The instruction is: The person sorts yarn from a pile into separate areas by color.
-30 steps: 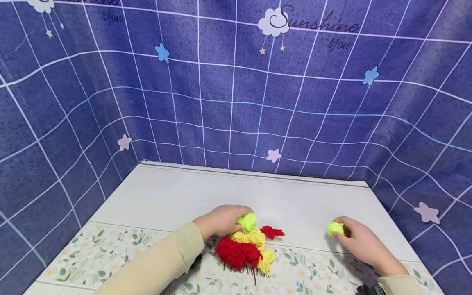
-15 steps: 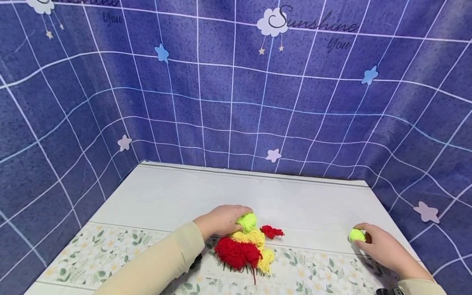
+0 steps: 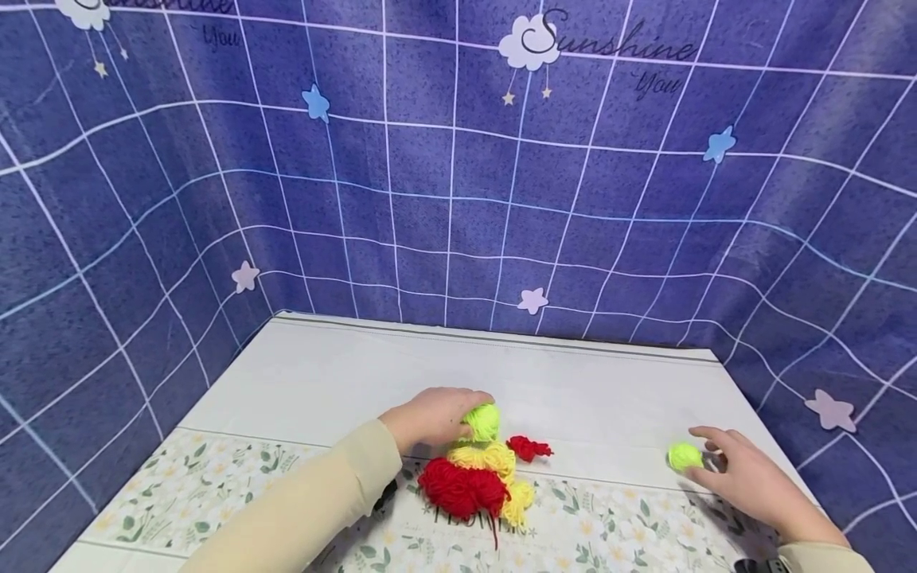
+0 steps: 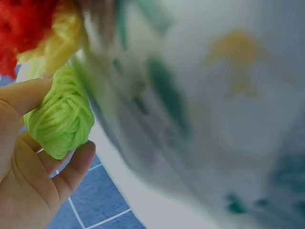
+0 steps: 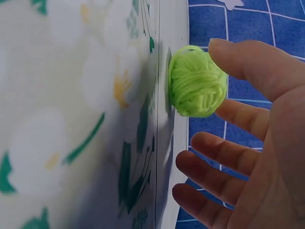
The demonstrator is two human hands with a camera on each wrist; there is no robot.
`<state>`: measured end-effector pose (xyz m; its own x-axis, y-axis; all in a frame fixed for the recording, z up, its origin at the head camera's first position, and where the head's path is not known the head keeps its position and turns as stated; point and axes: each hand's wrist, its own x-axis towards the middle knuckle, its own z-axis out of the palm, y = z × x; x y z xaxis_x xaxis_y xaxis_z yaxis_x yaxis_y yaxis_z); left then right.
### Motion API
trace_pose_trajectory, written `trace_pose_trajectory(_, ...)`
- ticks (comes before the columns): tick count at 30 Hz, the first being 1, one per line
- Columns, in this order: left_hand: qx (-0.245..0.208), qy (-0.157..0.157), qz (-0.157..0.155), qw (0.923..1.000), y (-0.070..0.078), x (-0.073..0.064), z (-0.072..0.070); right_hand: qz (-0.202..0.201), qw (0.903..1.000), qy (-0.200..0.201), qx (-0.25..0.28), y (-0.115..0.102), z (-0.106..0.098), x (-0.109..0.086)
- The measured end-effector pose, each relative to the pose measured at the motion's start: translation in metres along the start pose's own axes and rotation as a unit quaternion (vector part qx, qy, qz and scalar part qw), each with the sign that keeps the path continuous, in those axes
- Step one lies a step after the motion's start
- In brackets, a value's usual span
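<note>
My left hand (image 3: pixel 440 418) curls round a lime-green yarn ball (image 4: pixel 62 112), thumb on one side and fingers on the other. The ball sits at the back of a small cluster with yellow yarn (image 3: pixel 487 460) and a larger red yarn bundle (image 3: pixel 462 487). On the right, my right hand (image 3: pixel 752 481) has its fingers spread beside a second lime-green yarn ball (image 5: pixel 198 82). That ball rests on the white part of the table. In the right wrist view the thumb tip and index fingertip lie right at its edge, the other fingers well apart from it.
A small red yarn piece (image 3: pixel 528 449) lies just right of the cluster. The table (image 3: pixel 344 358) has a white back strip and a flower-printed cloth (image 3: pixel 595 525) in front. Blue grid-patterned curtain (image 3: pixel 458 159) surrounds the back and both sides.
My right hand carried its green ball to the right, then spread its fingers; the ball now sits slightly left of the earlier spot. The left hand has barely moved.
</note>
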<state>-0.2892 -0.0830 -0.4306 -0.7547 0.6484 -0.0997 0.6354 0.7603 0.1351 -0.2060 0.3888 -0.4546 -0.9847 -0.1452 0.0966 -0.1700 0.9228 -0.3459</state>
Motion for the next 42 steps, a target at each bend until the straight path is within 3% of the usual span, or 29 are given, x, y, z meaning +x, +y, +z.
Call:
trace_pose_trajectory(7,0.026,0.029,0.031,0.9987,0.019,0.021,-0.027,-0.011,0.9998,0.009,0.010,-0.001,-0.001,-0.002)
trace_pose_trajectory(13,0.043,0.023,0.060,0.9970,0.056,0.043,-0.048,-0.018,0.9993,0.007,0.032,-0.003,0.002,-0.004)
trace_pose_trajectory(21,0.057,0.009,0.077,0.9954,0.111,0.080,-0.056,-0.021,0.9986,-0.005,0.048,-0.005,0.001,-0.004)
trace_pose_trajectory(25,0.056,-0.004,0.079,0.9953,0.145,0.097,-0.047,-0.023,0.9980,-0.009,0.058,-0.003,0.001,-0.004)
trace_pose_trajectory(30,0.068,-0.021,0.075,0.9946,0.187,0.117,-0.022,-0.019,0.9974,-0.015,0.068,-0.001,0.001,-0.005)
trace_pose_trajectory(33,0.080,-0.026,0.072,0.9938,0.205,0.123,-0.008,-0.019,0.9972,-0.015,0.071,0.002,0.001,-0.006)
trace_pose_trajectory(37,0.083,-0.017,0.076,0.9935,0.215,0.126,0.003,-0.019,0.9972,-0.013,0.070,0.004,0.000,-0.007)
trace_pose_trajectory(42,0.076,0.010,0.063,0.9951,0.216,0.128,0.015,-0.029,0.9964,-0.005,0.079,0.004,0.001,-0.007)
